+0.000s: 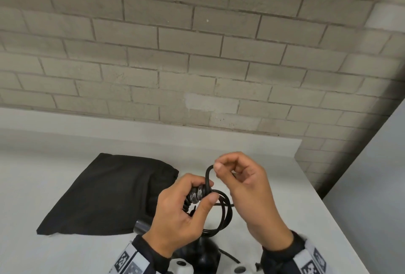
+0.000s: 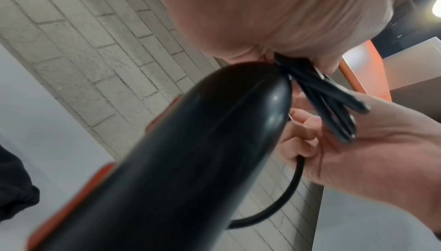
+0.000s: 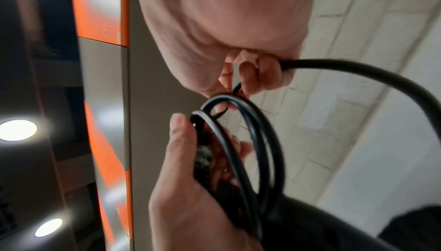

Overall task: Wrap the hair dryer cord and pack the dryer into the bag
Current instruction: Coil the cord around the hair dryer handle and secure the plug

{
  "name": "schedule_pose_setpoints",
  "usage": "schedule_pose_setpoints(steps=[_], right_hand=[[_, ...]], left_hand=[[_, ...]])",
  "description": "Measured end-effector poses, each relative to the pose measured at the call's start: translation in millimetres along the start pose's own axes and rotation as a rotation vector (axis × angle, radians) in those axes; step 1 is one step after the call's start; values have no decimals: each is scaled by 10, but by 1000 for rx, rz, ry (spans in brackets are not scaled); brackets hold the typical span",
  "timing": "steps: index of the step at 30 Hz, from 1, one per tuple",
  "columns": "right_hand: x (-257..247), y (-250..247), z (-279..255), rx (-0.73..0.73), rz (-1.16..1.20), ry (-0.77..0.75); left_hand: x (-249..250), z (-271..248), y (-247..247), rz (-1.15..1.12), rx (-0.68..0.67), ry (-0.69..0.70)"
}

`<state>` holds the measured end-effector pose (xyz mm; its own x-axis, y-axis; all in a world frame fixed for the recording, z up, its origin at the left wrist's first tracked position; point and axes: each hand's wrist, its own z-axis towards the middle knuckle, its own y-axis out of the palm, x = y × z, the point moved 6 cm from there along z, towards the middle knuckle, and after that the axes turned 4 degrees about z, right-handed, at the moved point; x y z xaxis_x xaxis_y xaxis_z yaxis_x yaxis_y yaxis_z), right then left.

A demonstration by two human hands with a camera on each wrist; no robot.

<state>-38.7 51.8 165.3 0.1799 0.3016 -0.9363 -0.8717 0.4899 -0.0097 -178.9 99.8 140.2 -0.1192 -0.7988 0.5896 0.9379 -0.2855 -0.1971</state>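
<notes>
Background: grey brick wall [image 1: 197, 54] with pale mortar lines behind a white table [image 1: 54, 251]. Orange and grey panels [image 3: 100, 6] stand to one side in the right wrist view. Two round ceiling lights [image 3: 18, 129] glow there, blurred.

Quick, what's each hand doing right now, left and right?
Left hand: grips the hair dryer handle with gathered cord loops.
Right hand: pinches the free cord.
</notes>
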Motion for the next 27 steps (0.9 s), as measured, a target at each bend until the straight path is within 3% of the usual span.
schedule_pose_setpoints(steps=[6, 10, 15, 21, 24, 27], right_hand=[[300, 17, -299, 53, 22, 123], [283, 54, -459, -69, 46, 99], [334, 80, -493, -190, 33, 193], [242, -26, -352, -273, -140, 150], [269, -33, -335, -209, -259, 91], [272, -31, -425, 96, -421, -103]], left_hand=[[11, -23, -89, 35, 110, -16], [-13, -21, -121, 35, 158, -70], [-33, -15, -106, 6, 133, -169], [-76, 12, -39, -88, 39, -357], [-85, 10, -23, -102, 67, -423], [-94, 8, -37, -83, 143, -458]])
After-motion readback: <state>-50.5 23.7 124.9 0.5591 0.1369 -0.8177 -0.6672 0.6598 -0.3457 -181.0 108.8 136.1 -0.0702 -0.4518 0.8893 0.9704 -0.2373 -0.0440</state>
